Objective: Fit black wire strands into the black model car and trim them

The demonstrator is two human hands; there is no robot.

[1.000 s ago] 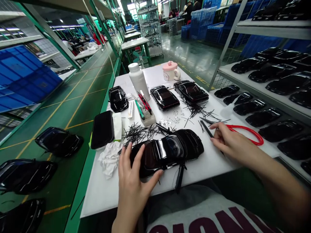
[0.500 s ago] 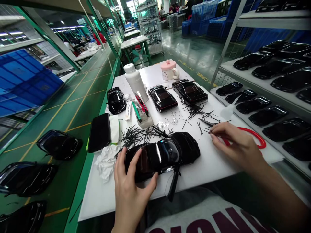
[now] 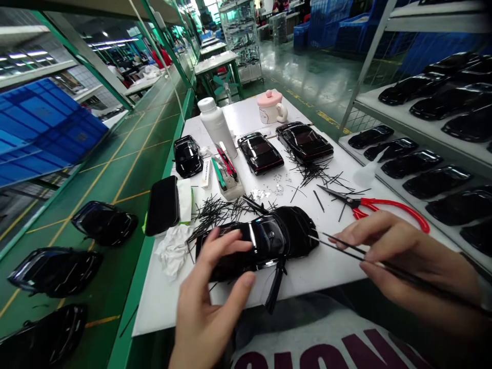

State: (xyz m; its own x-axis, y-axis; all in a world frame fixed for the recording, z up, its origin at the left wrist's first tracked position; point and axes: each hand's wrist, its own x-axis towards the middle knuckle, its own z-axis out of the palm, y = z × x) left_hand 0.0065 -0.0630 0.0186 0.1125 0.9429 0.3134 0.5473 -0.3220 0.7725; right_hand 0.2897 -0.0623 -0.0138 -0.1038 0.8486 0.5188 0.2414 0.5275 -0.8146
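A glossy black model car point(image 3: 298, 225) lies on the white table in front of me, a door swung out on each side. My left hand point(image 3: 211, 287) is over one end of it, thumb and fingers apart, holding nothing; whether a fingertip touches the car I cannot tell. Between the fingers of my right hand point(image 3: 403, 251) is a pair of dark tweezers point(image 3: 348, 247), its two tips parted and pointing left at the car's other end. Beyond that hand lie red-handled pliers point(image 3: 378, 203). Thin black strips point(image 3: 217, 211) are heaped behind the car.
More black model cars point(image 3: 261, 152) stand at the back, near a white bottle point(image 3: 217, 125) and a lidded mug point(image 3: 270, 110). A tool holder point(image 3: 231, 190), a phone point(image 3: 163, 206) and crumpled tissue point(image 3: 171, 252) are at left. A rack point(image 3: 407, 125) of cars stands right, a green conveyor point(image 3: 126, 169) left.
My right hand has drawn back and turned, bringing the tweezers into plain view and uncovering the pliers. My left hand has lifted and its fingers have bent towards the right.
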